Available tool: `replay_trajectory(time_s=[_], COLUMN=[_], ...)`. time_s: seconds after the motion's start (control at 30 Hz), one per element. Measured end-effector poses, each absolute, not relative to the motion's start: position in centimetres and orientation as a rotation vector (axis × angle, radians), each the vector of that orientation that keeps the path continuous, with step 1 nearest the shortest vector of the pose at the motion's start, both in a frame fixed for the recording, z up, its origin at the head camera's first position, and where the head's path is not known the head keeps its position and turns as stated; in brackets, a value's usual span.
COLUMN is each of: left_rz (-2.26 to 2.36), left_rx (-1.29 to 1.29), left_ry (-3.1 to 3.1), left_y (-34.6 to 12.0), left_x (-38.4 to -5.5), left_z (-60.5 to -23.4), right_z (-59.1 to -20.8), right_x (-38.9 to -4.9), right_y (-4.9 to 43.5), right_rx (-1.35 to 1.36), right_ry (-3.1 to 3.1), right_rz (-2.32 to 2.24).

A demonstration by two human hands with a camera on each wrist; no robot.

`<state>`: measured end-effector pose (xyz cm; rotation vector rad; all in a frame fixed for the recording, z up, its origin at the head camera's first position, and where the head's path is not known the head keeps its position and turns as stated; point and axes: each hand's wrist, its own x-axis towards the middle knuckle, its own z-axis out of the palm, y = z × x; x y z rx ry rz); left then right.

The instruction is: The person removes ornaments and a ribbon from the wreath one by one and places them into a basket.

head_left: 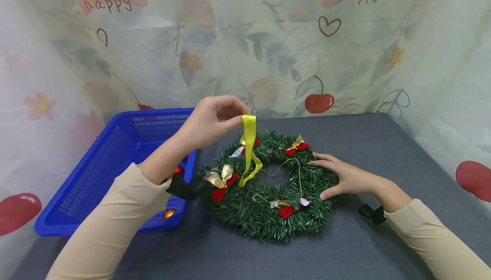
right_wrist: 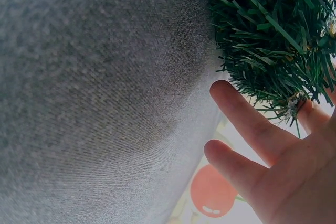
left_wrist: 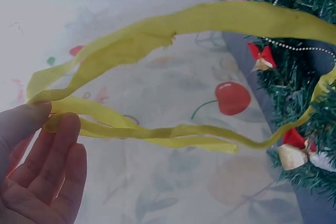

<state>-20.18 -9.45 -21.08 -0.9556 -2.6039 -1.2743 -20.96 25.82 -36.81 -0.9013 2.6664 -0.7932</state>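
Note:
My left hand (head_left: 215, 120) is raised over the wreath, pinching a yellow ribbon (head_left: 249, 133) between thumb and fingertips. From there the ribbon hangs in a loop down to the green tinsel wreath (head_left: 264, 224). In the left wrist view, its strands (left_wrist: 231, 19) stretch between the pinching fingers and the wreath. Spread fingers of my right hand (head_left: 347, 177) rest against the wreath's right edge. Seen from the right wrist, two fingers (right_wrist: 257, 129) extend fairly straight beside the tinsel. Red, gold and silver bows (head_left: 220, 180) and a thin gold bead chain (head_left: 299, 173) decorate the wreath.
Left of the wreath stands a blue plastic basket (head_left: 50, 224), partly covered by my left arm. A red ball (head_left: 178, 170) and an orange ball (head_left: 168, 213) show inside it. The grey table (head_left: 360, 139) meets a patterned curtain (head_left: 230, 58) at the back.

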Motion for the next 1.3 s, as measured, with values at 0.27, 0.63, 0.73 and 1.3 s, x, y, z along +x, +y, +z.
replay_trajectory(time_s=[0.27, 0.63, 0.73, 1.3], left_rz=[-1.345, -1.366, -1.380, -1.432], left_rx=[-0.870, -0.786, -0.787, -0.707], left_ry=[-2.526, -2.408, -2.364, -2.125], left_y=[-10.8, -12.7, -13.2, -16.5], left_x=[-20.0, -19.3, -19.1, -18.1], left_z=[-20.1, -19.0, -18.7, -17.9], right_z=[-36.7, -36.7, -36.7, -36.7], right_x=[-20.9, -21.0, -21.0, -20.9], right_y=[25.8, 25.8, 25.8, 25.7], right_rx=[-0.885, -0.872, -0.867, -0.866], right_ry=[2.663, 2.663, 2.661, 2.660], right_rz=[-0.785, -0.773, -0.775, -0.781])
